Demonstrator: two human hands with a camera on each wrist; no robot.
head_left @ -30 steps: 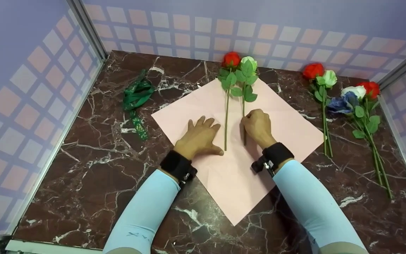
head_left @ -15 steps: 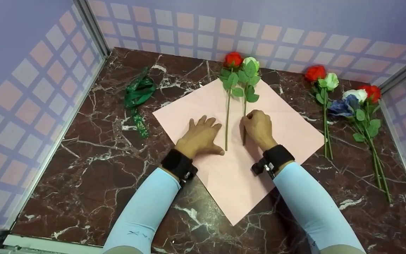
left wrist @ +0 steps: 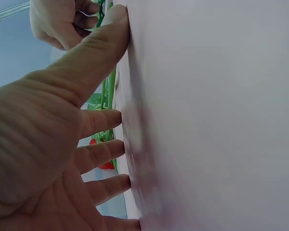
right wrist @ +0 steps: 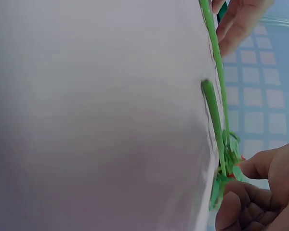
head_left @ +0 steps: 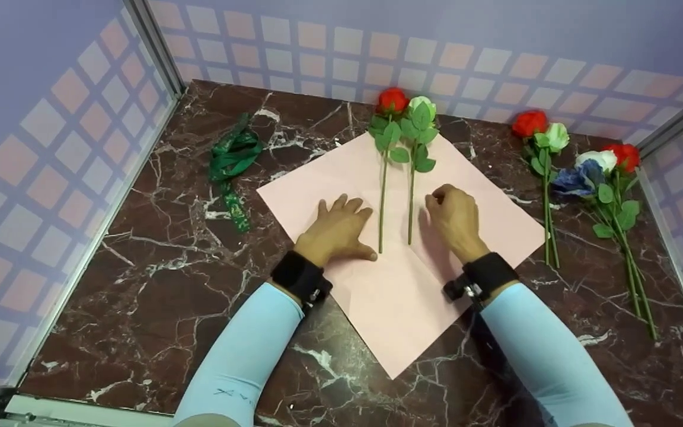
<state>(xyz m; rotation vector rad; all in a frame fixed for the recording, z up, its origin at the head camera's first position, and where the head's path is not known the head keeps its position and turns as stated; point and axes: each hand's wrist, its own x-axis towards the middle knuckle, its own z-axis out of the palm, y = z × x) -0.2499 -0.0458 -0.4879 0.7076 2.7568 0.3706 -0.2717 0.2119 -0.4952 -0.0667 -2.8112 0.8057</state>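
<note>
A pink sheet of paper (head_left: 401, 296) lies cornerwise on the table. On its upper half are two artificial roses side by side, a red rose (head_left: 392, 101) and a pale green rose (head_left: 422, 109), with stems pointing down. My left hand (head_left: 335, 231) rests on the paper with fingers spread, its thumb tip close to the end of the red rose's stem. Just right of the green rose's stem (right wrist: 213, 110) is my right hand (head_left: 454, 219), its fingers loosely curled. The right wrist view shows a gap between thumb and fingers, with nothing held.
A green ribbon (head_left: 235, 157) lies bunched at the left. On the right are a red rose (head_left: 530, 123) with a pale green one, and a further group with a blue flower (head_left: 581, 178). Patterned panels (head_left: 318, 59) wall the marble-look table (head_left: 158, 296).
My right hand has let go of the pale green rose's stem and moved a little to the right. The left hand stays put on the paper. The head view has shifted slightly.
</note>
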